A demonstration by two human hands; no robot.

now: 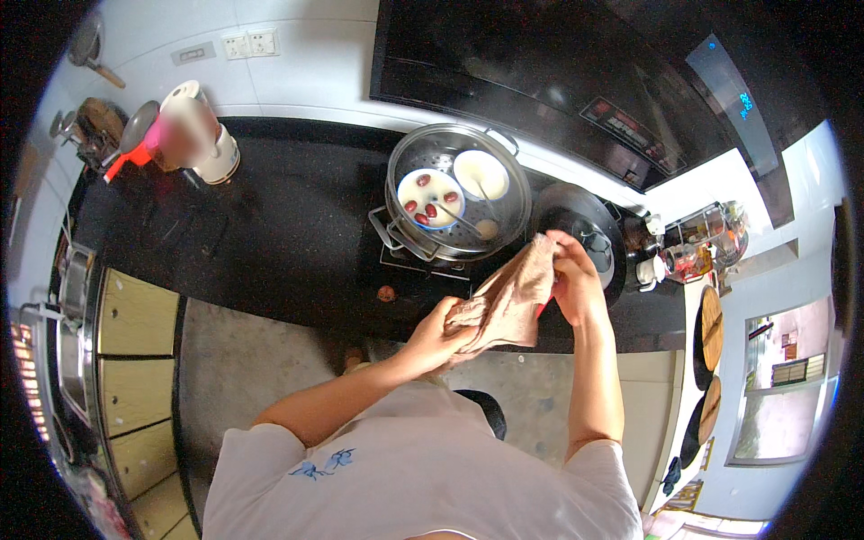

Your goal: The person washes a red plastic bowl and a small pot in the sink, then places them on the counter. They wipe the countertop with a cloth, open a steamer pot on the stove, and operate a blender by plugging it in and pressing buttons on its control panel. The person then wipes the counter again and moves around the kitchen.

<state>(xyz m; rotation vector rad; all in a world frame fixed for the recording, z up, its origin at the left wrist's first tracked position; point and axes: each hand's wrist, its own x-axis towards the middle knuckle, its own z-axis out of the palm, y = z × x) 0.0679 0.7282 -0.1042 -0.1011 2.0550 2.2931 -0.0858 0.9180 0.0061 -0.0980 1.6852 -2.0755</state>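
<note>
A beige-brown cloth (508,301) is stretched between my two hands at the counter's front edge. My left hand (438,335) grips its lower left end, and my right hand (576,281) pinches its upper right corner. Something small and red shows beside the cloth under my right hand; I cannot make out what it is. Just beyond the cloth, a metal steamer pot (396,200) sits on the stove. Inside it are a bowl of pale liquid with several red dates (431,211) and another bowl of pale liquid (480,175). A spoon rests in each bowl.
Partly behind my right hand lies a dark wok (562,205). Jars and bottles (693,256) crowd the right end of the black counter (279,216). A white kettle-like appliance (216,162) and a red-handled strainer stand at the left. A range hood (540,81) overhangs the back.
</note>
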